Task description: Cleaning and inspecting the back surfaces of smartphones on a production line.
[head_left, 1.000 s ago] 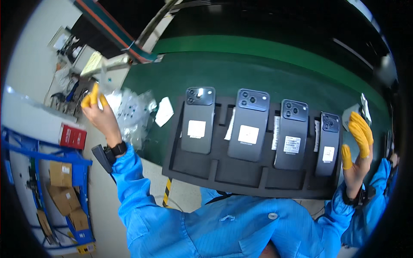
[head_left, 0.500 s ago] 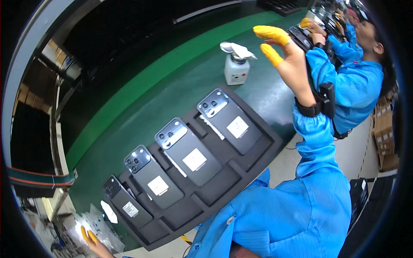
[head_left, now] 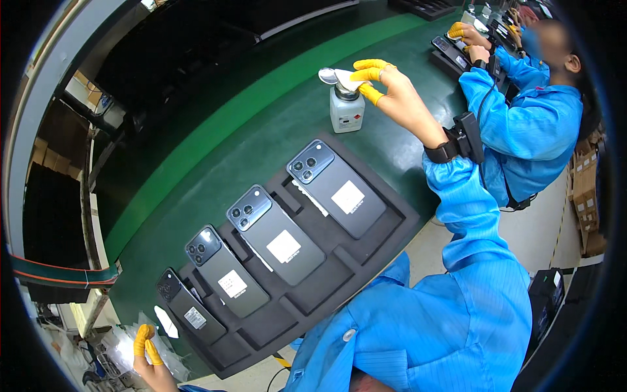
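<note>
My right hand point(head_left: 398, 98), with yellow finger covers on the thumb and a finger, pinches a white wipe point(head_left: 348, 79) at the mouth of a white bottle point(head_left: 347, 112). The bottle's round lid point(head_left: 327, 76) is flipped up to the left. At the lower left, my left hand point(head_left: 152, 366) is raised near the tray's end, its covered fingers curled with a small gap and nothing visible between them. A black foam tray point(head_left: 307, 313) holds several dark smartphones, back up, each with a white label; the largest phone point(head_left: 336, 189) lies at the right end.
The tray rests on a green table point(head_left: 274, 124). A white scrap point(head_left: 166, 322) lies beside its left end, near clear plastic bags point(head_left: 124, 346). To the right, a co-worker in blue point(head_left: 529, 137) handles a phone over another black tray point(head_left: 449, 62).
My right hand has moved left and closed on the wipe at the bottle. My left hand has risen slightly, with its fingers curling closer together.
</note>
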A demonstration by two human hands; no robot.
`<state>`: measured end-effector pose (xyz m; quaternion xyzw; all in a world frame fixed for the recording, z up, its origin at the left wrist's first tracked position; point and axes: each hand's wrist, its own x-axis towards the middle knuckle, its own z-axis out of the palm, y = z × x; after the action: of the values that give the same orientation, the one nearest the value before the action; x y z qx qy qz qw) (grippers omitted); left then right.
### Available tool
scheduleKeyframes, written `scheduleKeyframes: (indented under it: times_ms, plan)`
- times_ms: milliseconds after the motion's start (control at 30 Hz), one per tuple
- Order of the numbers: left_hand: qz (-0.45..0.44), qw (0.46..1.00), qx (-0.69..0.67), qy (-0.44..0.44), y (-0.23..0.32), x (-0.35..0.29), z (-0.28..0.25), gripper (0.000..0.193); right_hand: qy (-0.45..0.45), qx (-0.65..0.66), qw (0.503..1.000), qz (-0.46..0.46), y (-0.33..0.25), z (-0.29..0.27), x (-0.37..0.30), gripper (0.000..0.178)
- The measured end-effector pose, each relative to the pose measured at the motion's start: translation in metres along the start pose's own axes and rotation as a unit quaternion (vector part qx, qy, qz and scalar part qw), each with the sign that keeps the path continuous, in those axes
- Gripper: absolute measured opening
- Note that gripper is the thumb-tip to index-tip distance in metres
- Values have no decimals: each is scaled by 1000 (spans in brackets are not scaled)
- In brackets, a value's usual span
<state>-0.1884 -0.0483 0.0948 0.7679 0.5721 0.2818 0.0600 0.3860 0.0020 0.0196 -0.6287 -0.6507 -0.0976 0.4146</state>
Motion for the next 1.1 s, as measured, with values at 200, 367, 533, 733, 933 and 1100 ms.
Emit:
scheduleKeyframes:
  times_ms: [200,367,533,733,933,1100]
  plan:
    - [16,999,-24,-32,16,2,3,22,39,-19,998,-35,-5,0,3,17]
    - [-60,987,-53,-141,-5,-4,2,30,20,-29,998,-56,-1,2,-1,17]
    - [158,967,5,-200,54,14,47,23,24,-93,991,-95,-3,3,3,16]
    - [393,864,-64,-307,118,29,97,25,19,-95,986,-134,-7,0,7,15]
    - [490,807,-77,-321,153,30,134,28,18,-100,984,-148,-17,1,5,15]
    - [479,799,-21,-363,172,23,159,47,29,-30,992,-118,-24,0,8,17]
